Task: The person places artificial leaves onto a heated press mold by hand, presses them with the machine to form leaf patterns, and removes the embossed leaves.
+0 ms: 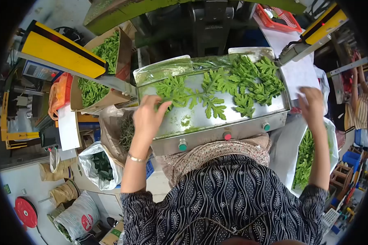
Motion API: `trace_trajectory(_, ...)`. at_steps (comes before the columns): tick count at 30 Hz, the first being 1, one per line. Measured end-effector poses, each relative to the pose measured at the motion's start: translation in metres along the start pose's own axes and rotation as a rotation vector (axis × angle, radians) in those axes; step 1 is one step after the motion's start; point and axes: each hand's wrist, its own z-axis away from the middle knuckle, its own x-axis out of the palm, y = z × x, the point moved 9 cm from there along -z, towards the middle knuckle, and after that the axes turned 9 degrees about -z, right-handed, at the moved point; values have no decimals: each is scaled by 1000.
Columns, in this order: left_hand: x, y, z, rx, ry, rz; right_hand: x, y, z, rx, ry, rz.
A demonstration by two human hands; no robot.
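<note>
In the head view, the left hand [148,116], at the centre-left of the frame, has its thumb apart from its fingers, beside the green, deeply lobed leaves [173,92]; whether it pinches one, I cannot tell. These leaves lie on the silver metal tray [210,123] at the centre. The right hand [313,108] (it is blurred, so I cannot tell its grasp) is past the tray's right edge.

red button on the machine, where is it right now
In the head view, the red button sits right of centre on the metal front panel, between two green buttons and just above the patterned cloth.
</note>
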Motion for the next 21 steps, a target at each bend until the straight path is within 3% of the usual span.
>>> trace_trajectory(4, 15, 16, -12, 60, -132, 403, 33, -127, -43, -419, -5, -318)
trace_trajectory(9, -25, 58, -18, 61, -304, 486, 35, -214, -81, -515, -130, -784)
trace_trajectory(10, -31, 63, -21, 64, -303, 482, 35, -222, -87, -515, -125, -786)
trace_trajectory(14, -53, 94, -31, 232, -272, 622, 69, -237, -103, -310, -544, -1011)
trace_trajectory(19, -53, 80, -58, 166, -48, 543, 57, -186, -114, -126, -302, -1113)
trace_trajectory(21, -20, 79, -54, 344, -14, 297, 60, -170, -111, -167, -254, -1128)
